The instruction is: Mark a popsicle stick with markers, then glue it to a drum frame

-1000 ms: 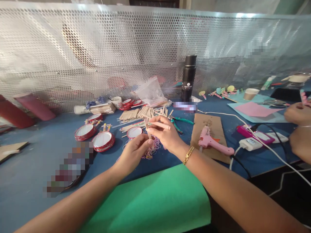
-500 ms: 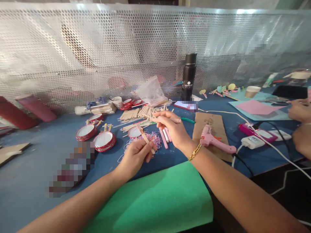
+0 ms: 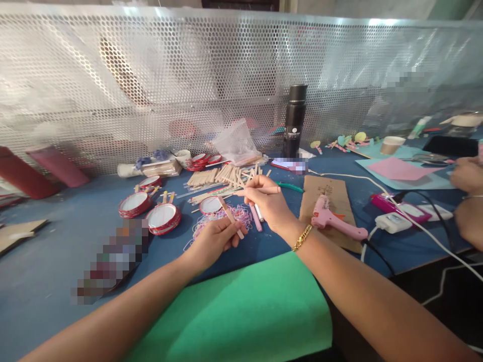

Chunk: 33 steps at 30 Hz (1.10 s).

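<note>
Pinched in my left hand (image 3: 217, 240) is a flat wooden stick (image 3: 231, 217), tilted up to the left. My right hand (image 3: 266, 201), a little higher and to the right, is closed on a slim pinkish pen (image 3: 260, 190) whose tip points left. Under and behind my hands lies a tangle of pastel rubber bands (image 3: 199, 224). A small red-rimmed drum (image 3: 210, 205) sits at its back edge, and a pile of wooden sticks (image 3: 230, 175) is beyond. Pink and white markers (image 3: 255, 218) lie just left of my right hand.
A pink glue gun (image 3: 335, 221) rests on cardboard (image 3: 311, 188). A black bottle (image 3: 295, 123) stands behind a phone (image 3: 289, 165). Red drums (image 3: 163, 219) are left, green sheet (image 3: 241, 311) in front. White cables and another person's hands (image 3: 468, 173) are at right.
My left hand and its stick have shifted slightly right. The fingers of my right hand have moved slightly, and the pen now points more clearly left.
</note>
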Each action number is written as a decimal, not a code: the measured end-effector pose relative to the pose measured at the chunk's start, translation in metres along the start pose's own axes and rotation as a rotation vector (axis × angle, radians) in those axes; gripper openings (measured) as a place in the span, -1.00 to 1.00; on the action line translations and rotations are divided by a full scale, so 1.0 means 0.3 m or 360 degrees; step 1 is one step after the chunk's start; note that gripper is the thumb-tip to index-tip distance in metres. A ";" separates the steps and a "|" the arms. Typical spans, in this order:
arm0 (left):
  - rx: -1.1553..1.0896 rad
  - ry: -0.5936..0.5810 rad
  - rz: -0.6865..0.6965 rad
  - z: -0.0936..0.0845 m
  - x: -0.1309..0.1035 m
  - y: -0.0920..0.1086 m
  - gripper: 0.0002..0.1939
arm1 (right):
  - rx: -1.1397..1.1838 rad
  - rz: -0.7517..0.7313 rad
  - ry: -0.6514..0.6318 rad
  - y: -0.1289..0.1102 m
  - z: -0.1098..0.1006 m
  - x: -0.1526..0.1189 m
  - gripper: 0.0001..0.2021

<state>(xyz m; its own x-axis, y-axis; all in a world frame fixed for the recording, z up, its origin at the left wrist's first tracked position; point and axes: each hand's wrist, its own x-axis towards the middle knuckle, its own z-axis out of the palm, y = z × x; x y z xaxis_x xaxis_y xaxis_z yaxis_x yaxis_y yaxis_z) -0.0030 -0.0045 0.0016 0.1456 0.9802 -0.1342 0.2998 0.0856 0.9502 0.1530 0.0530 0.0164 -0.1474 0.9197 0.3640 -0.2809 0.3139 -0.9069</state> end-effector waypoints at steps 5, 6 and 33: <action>-0.0042 -0.0014 -0.0016 0.004 -0.008 -0.003 -0.61 | -0.0279 -0.0123 -0.0157 -0.009 0.000 -0.018 -0.78; -0.0045 -0.0029 -0.0027 0.003 -0.009 -0.004 -0.61 | -0.0331 -0.0127 -0.0176 -0.010 0.002 -0.021 -0.78; -0.0077 -0.0052 0.0043 -0.004 -0.008 -0.020 -0.63 | -0.0582 -0.0199 -0.0238 0.010 0.008 -0.023 -0.84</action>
<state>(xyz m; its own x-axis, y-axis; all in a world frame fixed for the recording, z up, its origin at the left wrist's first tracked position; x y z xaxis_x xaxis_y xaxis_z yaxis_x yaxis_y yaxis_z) -0.0063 -0.0071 -0.0033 0.1842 0.9759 -0.1169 0.2498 0.0685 0.9659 0.1508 0.0470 0.0116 -0.2773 0.8333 0.4783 0.0460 0.5088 -0.8597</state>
